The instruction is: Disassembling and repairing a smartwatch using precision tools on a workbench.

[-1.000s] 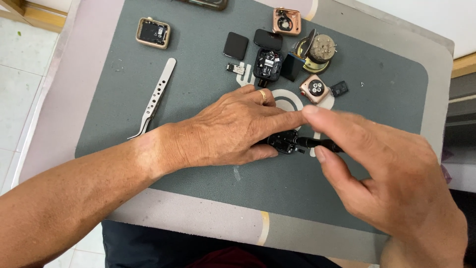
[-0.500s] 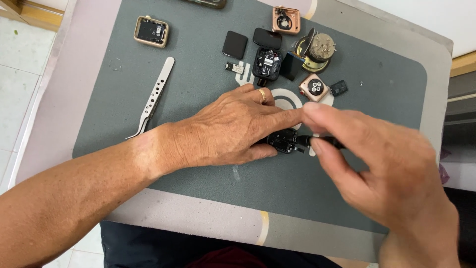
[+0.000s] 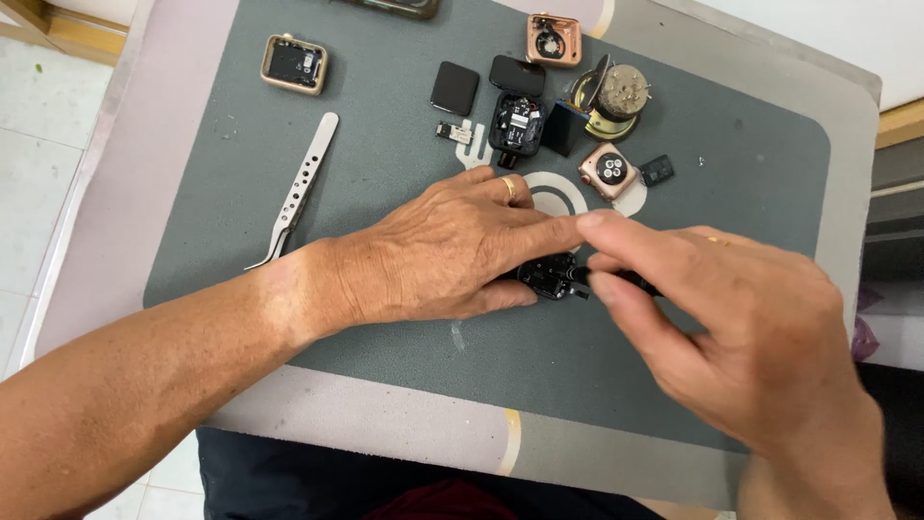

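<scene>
Head view. My left hand [image 3: 443, 255] lay flat on the grey mat [image 3: 385, 135], thumb and fingers closed around a small black watch body [image 3: 551, 277], pinning it at mid-mat. My right hand [image 3: 741, 327] came in from the right, forefinger and thumb pinched shut on a thin black piece [image 3: 635, 281] touching the right edge of that body; what the piece was, I could not tell, since my fingers hid most of it.

Judged progress: well into teardown or rebuild, not near the end. Several units already sat opened on the far side of the mat. A gold-cased body [image 3: 294, 64] lay far left with its inside showing. A copper-coloured case [image 3: 552, 39] lay far centre, also open. A black open body [image 3: 515, 120] sat beside two loose dark screens [image 3: 454, 88]. A rose case [image 3: 609, 170] with its round sensor back up lay just beside a small black part [image 3: 657, 169]. A round metal component [image 3: 616, 93] stood far right of centre.

Steel tweezers [image 3: 298, 188] lay untouched to the left, well apart from both hands.

The body under my grip looked still partly assembled; the loose screens and cases remained unjoined.
</scene>
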